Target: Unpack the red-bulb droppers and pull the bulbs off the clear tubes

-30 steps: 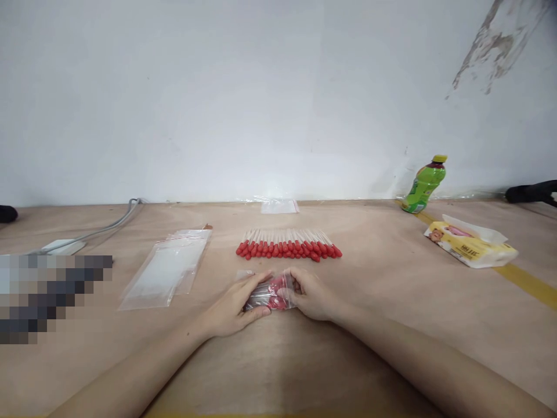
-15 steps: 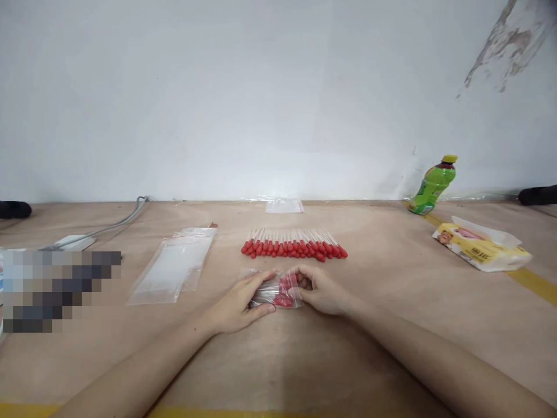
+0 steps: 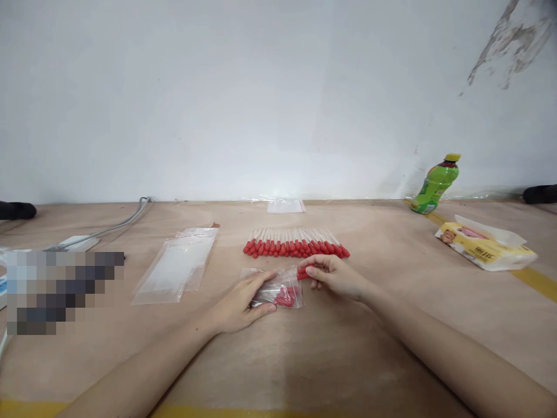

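My left hand (image 3: 243,302) lies over a clear zip bag (image 3: 270,284), its thumb and fingers gripping the bag's left part. Inside the bag are several thin pale sticks with red heads (image 3: 285,296). My right hand (image 3: 333,276) is closed at the bag's right end, pinching a few red stick heads (image 3: 304,271) that stick out there; their stems run toward the bag. Just beyond both hands lies a long row of the same red-headed sticks (image 3: 296,247), heads toward me.
Flat clear bags (image 3: 174,267) lie at the left. Another bag (image 3: 285,206) is by the wall. A tilted green bottle (image 3: 435,186) and a yellow tissue pack (image 3: 487,244) are at the right. A grey cable (image 3: 117,223) crosses the far left.
My right hand has moved slightly right and away from me, drawing red stick heads out past the bag's right end. My left hand stays on the bag.
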A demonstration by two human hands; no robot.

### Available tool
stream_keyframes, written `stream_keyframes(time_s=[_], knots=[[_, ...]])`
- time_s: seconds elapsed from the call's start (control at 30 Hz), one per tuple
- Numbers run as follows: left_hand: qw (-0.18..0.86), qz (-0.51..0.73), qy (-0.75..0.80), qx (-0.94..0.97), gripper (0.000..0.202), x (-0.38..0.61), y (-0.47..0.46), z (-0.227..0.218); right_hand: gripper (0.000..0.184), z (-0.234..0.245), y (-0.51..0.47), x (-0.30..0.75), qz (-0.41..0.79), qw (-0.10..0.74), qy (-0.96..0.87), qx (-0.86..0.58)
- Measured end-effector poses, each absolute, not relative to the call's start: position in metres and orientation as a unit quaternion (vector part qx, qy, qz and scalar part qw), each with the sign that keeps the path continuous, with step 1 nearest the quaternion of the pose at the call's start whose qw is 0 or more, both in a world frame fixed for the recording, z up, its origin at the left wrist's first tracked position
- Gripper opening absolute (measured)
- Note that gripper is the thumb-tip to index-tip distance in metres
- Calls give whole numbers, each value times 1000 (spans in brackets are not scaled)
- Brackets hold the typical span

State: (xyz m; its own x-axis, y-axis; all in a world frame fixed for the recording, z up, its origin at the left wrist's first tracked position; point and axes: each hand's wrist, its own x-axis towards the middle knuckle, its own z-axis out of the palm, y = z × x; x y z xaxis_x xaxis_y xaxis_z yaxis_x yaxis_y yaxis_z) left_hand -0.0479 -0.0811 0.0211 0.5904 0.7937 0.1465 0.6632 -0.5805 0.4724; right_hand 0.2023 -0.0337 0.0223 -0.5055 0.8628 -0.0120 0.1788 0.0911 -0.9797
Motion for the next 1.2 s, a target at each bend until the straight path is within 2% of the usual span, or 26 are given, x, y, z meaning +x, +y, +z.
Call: stream_keyframes(time_s=[0.2, 0.4, 0.5, 0.63, 0.93, 1.07, 1.2], knots=[[178, 175, 424, 871, 56, -53, -82, 22, 34, 54, -11, 245, 502, 406, -643, -413], [172, 170, 425, 872, 56, -53, -82, 23, 30, 72, -1, 259, 295, 554, -660, -413], [170, 166, 428, 872, 56, -53, -82, 22, 20, 60, 4, 244, 131, 523, -726, -427], [167, 169, 425, 873, 56, -54, -82, 20, 22, 40, 12, 228, -5, 387, -824, -413], [166, 180, 413, 877, 55, -54, -81, 20, 24, 24, 12, 220, -55, 266, -874, -402], [165, 176, 418, 876, 55, -53, -82, 21, 26, 28, 4, 223, -50, 333, -842, -422], [165, 171, 421, 875, 55, -52, -83, 23, 22, 28, -20, 216, 46, 432, -798, -418]])
